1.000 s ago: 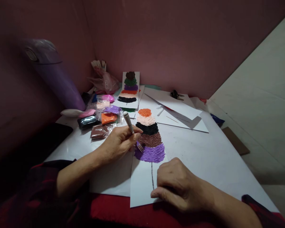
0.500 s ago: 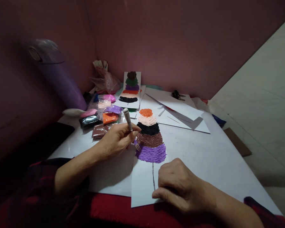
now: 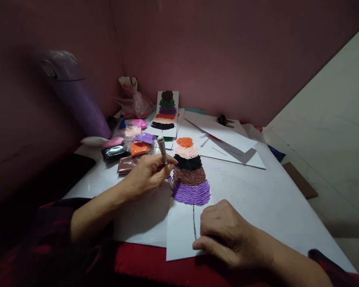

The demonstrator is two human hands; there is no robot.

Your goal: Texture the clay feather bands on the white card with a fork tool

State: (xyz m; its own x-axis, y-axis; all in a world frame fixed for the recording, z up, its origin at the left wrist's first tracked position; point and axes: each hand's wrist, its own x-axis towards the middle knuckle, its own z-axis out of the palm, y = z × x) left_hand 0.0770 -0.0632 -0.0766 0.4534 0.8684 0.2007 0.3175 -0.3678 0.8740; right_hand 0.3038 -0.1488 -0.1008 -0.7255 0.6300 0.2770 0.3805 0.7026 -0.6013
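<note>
A white card [image 3: 179, 235] lies before me with textured clay layers on it: orange on top, then pale peach, black, brown and purple clay [image 3: 191, 194], above a drawn dark stem. My left hand [image 3: 152, 169] is closed around a small fork [image 3: 162, 149] with a striped handle. The fork's tines point down at the left edge of the purple layer; whether they touch it I cannot tell. My right hand [image 3: 227, 231] presses on the card's lower right part, its fingers curled and its thumb beside the stem.
Bagged clay packs [image 3: 140, 148] lie left of the card, near a tall purple bottle [image 3: 77, 99]. A second layered card [image 3: 164, 111] leans at the back. Loose white sheets [image 3: 227, 135] and keys [image 3: 224, 119] are behind on the right.
My left hand still grips the fork, whose tines have turned slightly and lie a little nearer the card's left edge. My right hand stays put; the whole view has shifted slightly.
</note>
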